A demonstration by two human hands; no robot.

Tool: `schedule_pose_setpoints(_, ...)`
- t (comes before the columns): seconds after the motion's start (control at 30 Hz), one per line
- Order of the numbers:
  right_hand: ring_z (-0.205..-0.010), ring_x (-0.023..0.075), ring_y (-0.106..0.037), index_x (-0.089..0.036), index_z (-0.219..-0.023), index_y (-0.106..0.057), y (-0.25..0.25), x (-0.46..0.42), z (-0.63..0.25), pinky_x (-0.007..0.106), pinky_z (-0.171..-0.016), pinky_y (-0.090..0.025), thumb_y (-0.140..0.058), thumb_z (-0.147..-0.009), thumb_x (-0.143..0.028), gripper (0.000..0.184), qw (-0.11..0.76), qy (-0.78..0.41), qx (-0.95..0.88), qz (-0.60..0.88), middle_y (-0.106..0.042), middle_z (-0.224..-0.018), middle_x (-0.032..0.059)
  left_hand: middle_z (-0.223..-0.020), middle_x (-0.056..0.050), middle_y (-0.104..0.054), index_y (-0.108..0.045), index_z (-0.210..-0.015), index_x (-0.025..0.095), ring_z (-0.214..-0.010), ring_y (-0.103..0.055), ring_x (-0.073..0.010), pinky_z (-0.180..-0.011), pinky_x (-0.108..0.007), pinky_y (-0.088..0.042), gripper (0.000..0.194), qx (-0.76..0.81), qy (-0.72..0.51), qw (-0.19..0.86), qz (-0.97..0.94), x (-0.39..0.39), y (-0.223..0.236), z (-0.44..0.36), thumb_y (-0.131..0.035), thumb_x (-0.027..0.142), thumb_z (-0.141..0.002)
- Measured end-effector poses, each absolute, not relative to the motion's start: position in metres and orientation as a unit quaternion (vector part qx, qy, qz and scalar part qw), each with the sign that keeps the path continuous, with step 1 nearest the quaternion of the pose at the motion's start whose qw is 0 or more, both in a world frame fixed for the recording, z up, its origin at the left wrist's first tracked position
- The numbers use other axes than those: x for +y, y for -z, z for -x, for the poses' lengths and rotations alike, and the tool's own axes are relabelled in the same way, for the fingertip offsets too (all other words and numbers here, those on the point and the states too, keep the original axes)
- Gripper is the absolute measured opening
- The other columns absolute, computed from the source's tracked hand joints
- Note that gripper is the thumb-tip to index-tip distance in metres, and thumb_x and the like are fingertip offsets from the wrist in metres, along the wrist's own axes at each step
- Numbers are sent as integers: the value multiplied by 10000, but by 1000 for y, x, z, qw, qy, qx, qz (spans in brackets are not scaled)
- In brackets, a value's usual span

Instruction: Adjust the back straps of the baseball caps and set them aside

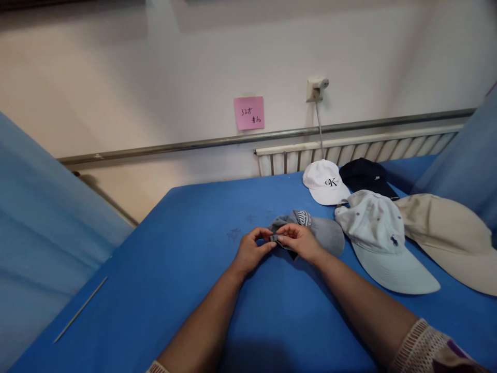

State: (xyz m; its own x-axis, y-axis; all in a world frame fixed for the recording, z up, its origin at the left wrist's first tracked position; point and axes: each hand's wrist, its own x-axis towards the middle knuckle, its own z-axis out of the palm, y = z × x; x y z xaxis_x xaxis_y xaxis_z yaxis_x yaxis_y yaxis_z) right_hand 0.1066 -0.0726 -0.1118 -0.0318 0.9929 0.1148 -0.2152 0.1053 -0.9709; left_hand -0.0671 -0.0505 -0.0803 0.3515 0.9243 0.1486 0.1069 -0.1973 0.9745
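Landmark: the pale blue cap (376,233). The gray cap (326,234) lies on the blue surface (174,259) immediately left of it, brim pointing toward it; the two are so close that I cannot tell whether they touch. My grip is on the end of the gray cap farthest from the landmark: my left hand (252,252) and right hand (302,242) meet there, thumb and fingers of each closed on the dark strap (274,238). The strap sits between my fingertips; the crown with its white lettering rises just beyond my right hand, and the brim extends to the right, outside the grip. Exact contact at the strap is partly hidden by my fingers. Other items: white cap (325,181) behind and left of the landmark, dark cap (363,175) behind it, beige cap (452,233) at its right, thin stick (81,310) well apart to its left.
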Motion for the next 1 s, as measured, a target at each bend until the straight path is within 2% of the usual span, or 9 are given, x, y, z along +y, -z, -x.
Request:
schedule_pose_setpoints(0.23, -551, 111, -541, -187, -750, -633, 117, -71, -104, 248, -528, -434, -755, -631, -415, 284, 555, -521, -492, 422, -634, -641, -18, -765, -23, -647, -704, -795, 182, -764, -572, -163, -797, -293, -450, 208, 396, -396, 472, -681, -51, 86, 65, -793, 217, -610)
schedule_pose_setpoints(0.47, -532, 99, -525, -187, -727, -617, 120, -69, -104, 233, -515, -411, -739, -632, -335, 215, 546, -519, -491, 437, -622, -621, -33, -784, -26, -650, -699, -818, 173, -770, -579, -159, -770, -279, -444, 213, 388, -383, 483, -685, -51, 90, 63, -787, 224, -631)
schedule_pose_setpoints(0.87, -511, 97, -530, -177, -720, -601, 110, -72, -105, 226, -501, -403, -772, -598, -414, 317, 541, -551, -454, 445, -606, -573, -30, -769, -12, -614, -665, -874, 161, -746, -567, -148, -749, -282, -444, 244, 407, -369, 436, -713, -51, 93, 63, -753, 262, -670)
schedule_pose_setpoints(1.0, -496, 80, -485, -178, -662, -581, 110, -71, -104, 217, -492, -373, -772, -592, -396, 298, 544, -533, -460, 455, -573, -557, -43, -764, -5, -607, -636, -868, 151, -732, -563, -138, -729, -272, -454, 276, 401, -371, 441, -712, -51, 95, 62, -762, 279, -658)
